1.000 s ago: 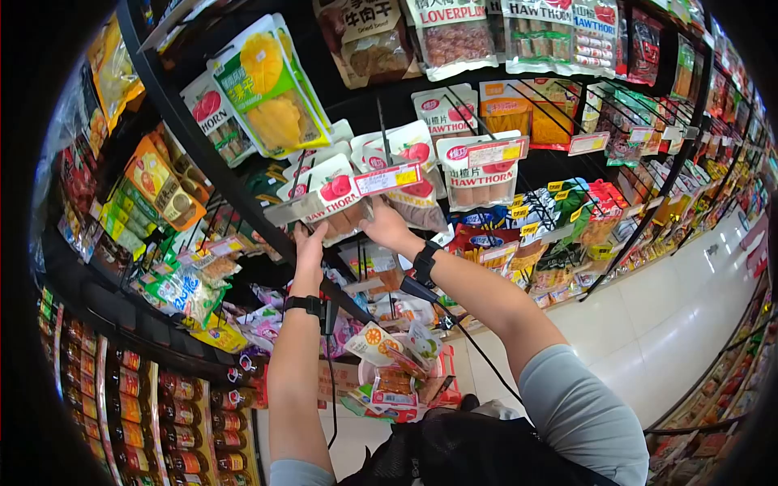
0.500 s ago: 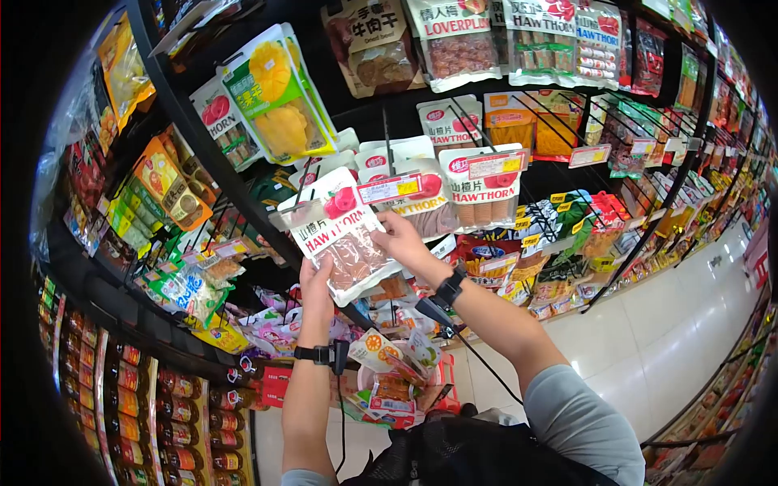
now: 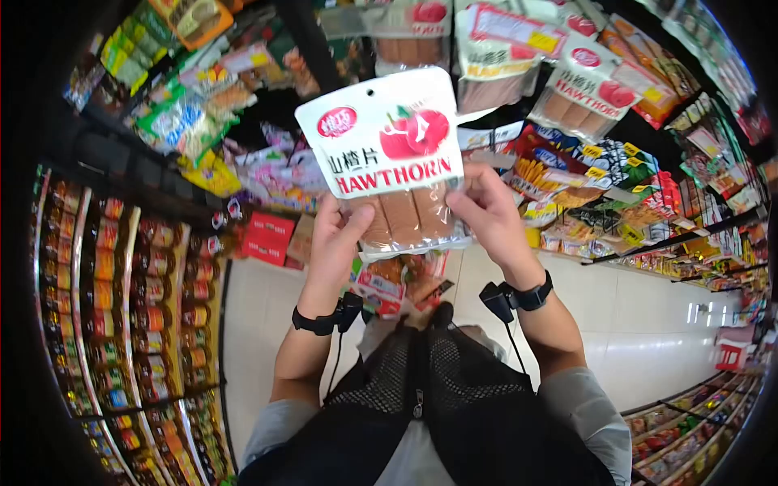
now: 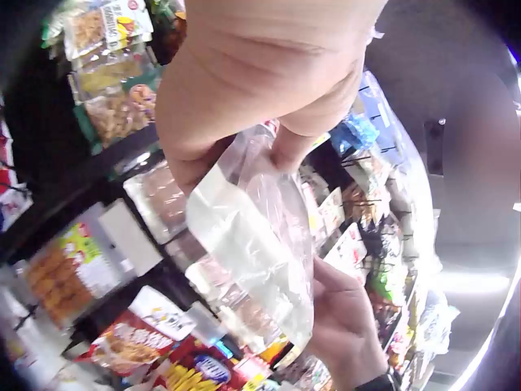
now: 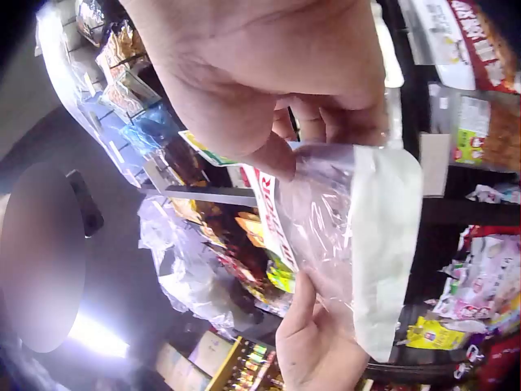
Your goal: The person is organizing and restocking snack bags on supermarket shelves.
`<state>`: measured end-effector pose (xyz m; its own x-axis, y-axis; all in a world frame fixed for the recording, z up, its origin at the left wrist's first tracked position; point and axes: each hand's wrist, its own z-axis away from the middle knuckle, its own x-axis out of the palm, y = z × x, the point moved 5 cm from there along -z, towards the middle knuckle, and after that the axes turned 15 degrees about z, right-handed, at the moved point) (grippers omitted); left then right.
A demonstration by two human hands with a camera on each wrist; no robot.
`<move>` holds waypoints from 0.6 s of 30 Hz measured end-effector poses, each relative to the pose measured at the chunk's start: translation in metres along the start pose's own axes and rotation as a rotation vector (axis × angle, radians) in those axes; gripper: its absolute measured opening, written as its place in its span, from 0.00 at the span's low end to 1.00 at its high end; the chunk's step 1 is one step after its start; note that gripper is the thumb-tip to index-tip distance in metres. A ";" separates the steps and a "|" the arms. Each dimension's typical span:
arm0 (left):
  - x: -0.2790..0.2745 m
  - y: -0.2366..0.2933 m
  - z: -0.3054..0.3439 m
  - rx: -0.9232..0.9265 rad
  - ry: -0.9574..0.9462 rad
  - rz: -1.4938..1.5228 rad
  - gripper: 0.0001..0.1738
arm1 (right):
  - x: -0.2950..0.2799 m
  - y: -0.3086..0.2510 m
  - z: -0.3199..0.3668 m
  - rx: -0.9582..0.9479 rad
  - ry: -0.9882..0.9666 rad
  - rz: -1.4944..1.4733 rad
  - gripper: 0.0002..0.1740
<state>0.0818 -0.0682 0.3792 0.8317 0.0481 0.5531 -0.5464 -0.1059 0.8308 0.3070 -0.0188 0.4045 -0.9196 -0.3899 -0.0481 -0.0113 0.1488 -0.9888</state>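
Note:
A white and clear pouch of hawthorn slices (image 3: 397, 162) is held up in front of the body, its printed face toward the head camera. My left hand (image 3: 336, 243) pinches its lower left side, thumb over the clear window. On the other side my right hand (image 3: 493, 215) grips the lower right edge, thumb on the front and fingers behind. Brown slices show through the window. From the left wrist, the pouch (image 4: 244, 220) is seen from beneath and behind, with its pale bottom edge. The right wrist view shows the pouch (image 5: 326, 228) spanning both hands.
More hawthorn pouches (image 3: 587, 89) hang on the rack beyond, behind price tags (image 3: 519, 32). Sauce jars (image 3: 154, 283) fill shelves on the left. Below the pouch, snack packs (image 3: 381, 287) and a red box (image 3: 269, 239) sit low by the tiled floor (image 3: 600, 324).
Both hands have drawn the hawthorn pouch off the rack and back toward the body, turning it more upright. The head view has tilted down and shifted, so the rack now sits higher in it.

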 end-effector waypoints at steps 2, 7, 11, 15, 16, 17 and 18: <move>-0.027 -0.020 0.018 -0.043 -0.003 -0.129 0.22 | 0.009 0.045 0.023 0.058 -0.053 -0.004 0.13; -0.111 -0.088 0.052 -0.263 -0.077 -0.199 0.22 | 0.053 0.156 0.070 0.285 -0.093 0.045 0.12; -0.178 -0.143 0.060 -0.446 -0.085 -0.292 0.20 | 0.084 0.248 0.095 0.506 -0.105 0.212 0.10; -0.234 -0.194 0.040 -0.528 -0.133 -0.512 0.18 | 0.110 0.317 0.105 0.560 -0.086 0.395 0.11; -0.243 -0.204 0.031 -0.532 -0.144 -0.549 0.17 | 0.119 0.351 0.109 0.410 0.014 0.334 0.15; -0.250 -0.213 0.024 -0.540 -0.156 -0.584 0.17 | 0.123 0.351 0.107 0.414 0.043 0.388 0.16; -0.254 -0.219 0.014 -0.530 -0.138 -0.700 0.17 | 0.126 0.348 0.101 0.420 0.072 0.444 0.16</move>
<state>-0.0089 -0.0711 0.0560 0.9779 -0.1944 -0.0764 0.1466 0.3780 0.9141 0.2269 -0.1079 0.0399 -0.8255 -0.3082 -0.4727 0.5208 -0.0934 -0.8486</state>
